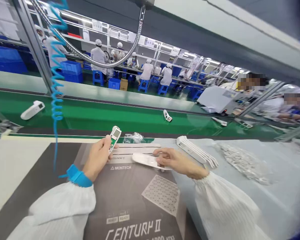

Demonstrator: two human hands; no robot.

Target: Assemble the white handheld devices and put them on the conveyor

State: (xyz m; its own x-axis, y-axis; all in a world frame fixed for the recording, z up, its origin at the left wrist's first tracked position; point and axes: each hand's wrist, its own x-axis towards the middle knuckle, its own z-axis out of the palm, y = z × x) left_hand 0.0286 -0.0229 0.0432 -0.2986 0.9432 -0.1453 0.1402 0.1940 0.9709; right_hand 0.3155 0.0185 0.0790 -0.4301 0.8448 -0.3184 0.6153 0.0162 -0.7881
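My left hand point(98, 156), with a blue wrist strap point(78, 176), is closed around a white handheld device point(115, 133). The device has a small grey screen, and green circuit board shows below it. Lower on the right, my right hand point(171, 159) has its fingers bent over one end of a white plastic shell point(143, 159). That shell lies on a dark printed cardboard sheet point(130, 190); the fingertips are partly hidden. Just beyond the hands sits a clear plastic bag point(133, 137). A row of nested white shells point(196, 151) rests right of my right hand.
A bag of small pale parts point(242, 161) lies on the right. Behind the bench runs a green conveyor belt point(102, 115) carrying several white devices, one device point(32, 110) at far left. A coiled blue hose point(56, 80) hangs at left. Co-workers sit at benches beyond.
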